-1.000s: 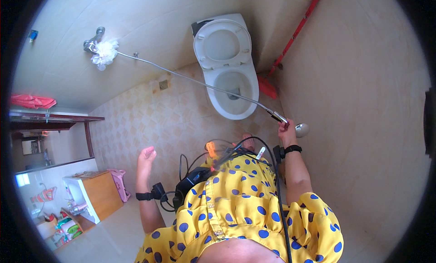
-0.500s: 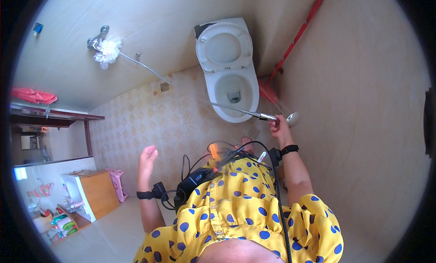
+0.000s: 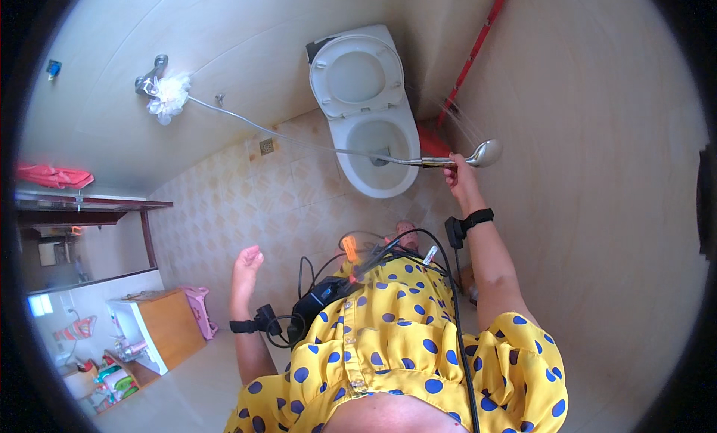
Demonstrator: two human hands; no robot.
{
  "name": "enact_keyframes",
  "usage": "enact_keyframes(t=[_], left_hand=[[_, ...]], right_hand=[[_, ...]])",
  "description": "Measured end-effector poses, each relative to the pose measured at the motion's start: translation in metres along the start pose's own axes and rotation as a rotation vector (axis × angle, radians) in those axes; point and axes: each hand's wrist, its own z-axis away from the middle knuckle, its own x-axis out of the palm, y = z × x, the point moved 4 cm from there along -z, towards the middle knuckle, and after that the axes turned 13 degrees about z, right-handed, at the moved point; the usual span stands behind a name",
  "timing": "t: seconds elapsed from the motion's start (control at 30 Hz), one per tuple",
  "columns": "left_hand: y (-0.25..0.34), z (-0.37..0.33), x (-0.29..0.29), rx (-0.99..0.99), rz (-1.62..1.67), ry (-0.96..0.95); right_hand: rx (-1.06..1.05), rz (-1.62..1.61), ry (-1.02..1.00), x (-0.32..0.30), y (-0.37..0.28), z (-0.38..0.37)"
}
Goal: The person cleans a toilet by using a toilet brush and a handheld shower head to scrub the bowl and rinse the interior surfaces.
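My right hand [image 3: 464, 181] grips a chrome hand shower [image 3: 485, 153] by its handle, to the right of the toilet bowl. Thin jets of water leave its head toward the far right wall and the red broom [image 3: 476, 56]. From the handle a metal hose [image 3: 261, 129] stretches across the toilet's front to the wall tap [image 3: 152, 76]. The white toilet [image 3: 383, 188] has its lid up, and water shows in the bowl. My left hand [image 3: 245, 267] is raised beside my body with its fingers curled, and I see nothing in it.
A white bath puff [image 3: 169, 97] hangs at the tap. The tiled floor [image 3: 224, 201] has a square drain [image 3: 266, 147]. Far left are a red cloth [image 3: 56, 176] and a doorway; nearer stands a wooden cabinet [image 3: 175, 332]. Black cables [image 3: 441, 257] hang across my front.
My right hand has moved up and away from me with the hand shower, whose jets now strike higher. The view has shifted slightly; my left hand stays curled beside me.
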Motion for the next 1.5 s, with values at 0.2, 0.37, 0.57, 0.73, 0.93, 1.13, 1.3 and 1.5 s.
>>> enact_keyframes(t=[0.2, 0.37, 0.57, 0.73, 0.93, 1.13, 1.3, 1.5], left_hand=[[-0.006, -0.011, 0.005, 0.011, 0.006, -0.033], [-0.007, -0.012, 0.013, 0.012, -0.009, -0.070], [-0.002, -0.019, 0.024, 0.018, -0.032, -0.113], [0.004, -0.022, 0.034, 0.022, -0.052, -0.138], [0.000, -0.019, 0.034, 0.017, -0.050, -0.096], [0.001, -0.010, 0.035, 0.041, -0.079, -0.061], [-0.006, -0.008, 0.036, 0.011, -0.040, -0.028], [-0.007, 0.003, 0.036, -0.017, -0.044, 0.018]], right_hand=[[0.102, -0.074, 0.042, -0.032, 0.032, 0.002], [0.164, -0.255, 0.126, -0.073, 0.068, 0.026], [0.228, -0.428, 0.246, -0.130, 0.114, 0.038], [0.269, -0.437, 0.335, -0.150, 0.134, 0.038], [0.247, -0.416, 0.312, -0.133, 0.135, 0.036], [0.313, -0.286, 0.127, -0.083, 0.096, 0.027], [0.231, -0.183, 0.082, -0.047, 0.046, -0.002], [0.102, -0.106, -0.007, -0.002, -0.019, -0.017]])
